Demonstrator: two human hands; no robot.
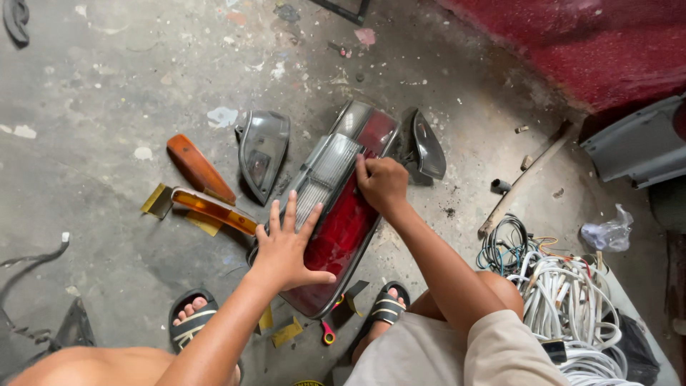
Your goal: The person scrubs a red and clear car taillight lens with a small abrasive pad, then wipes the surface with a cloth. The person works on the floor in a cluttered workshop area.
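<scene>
Seen from above, squatting on a dusty grey concrete floor [107, 107], sandalled feet either side of a long car tail light [336, 214] lying at a slant, red lens near the feet, clear ribbed section in the middle, dark end farthest away. Left hand [286, 246] spread wide and flat, fingers fanned over the clear section and the red lens, pinning the light down. Right hand [382, 182] curled narrow at the upper edge of the clear section, fingertips pressed to the seam; whether anything small sits between them cannot be told. Light in one piece, lens not lifted, so work at the seam judged early, with separation or cleaning not yet visibly done. Beside it to the left, a smaller grey lamp [263, 154], an amber lens strip [214, 209] and an orange lens [200, 170], all untouched. Just beyond the right hand, a black mirror housing [427, 146]. By the near foot, a small red-handled tool [327, 332], unused. At the right, a heap of white cable [572, 307].
</scene>
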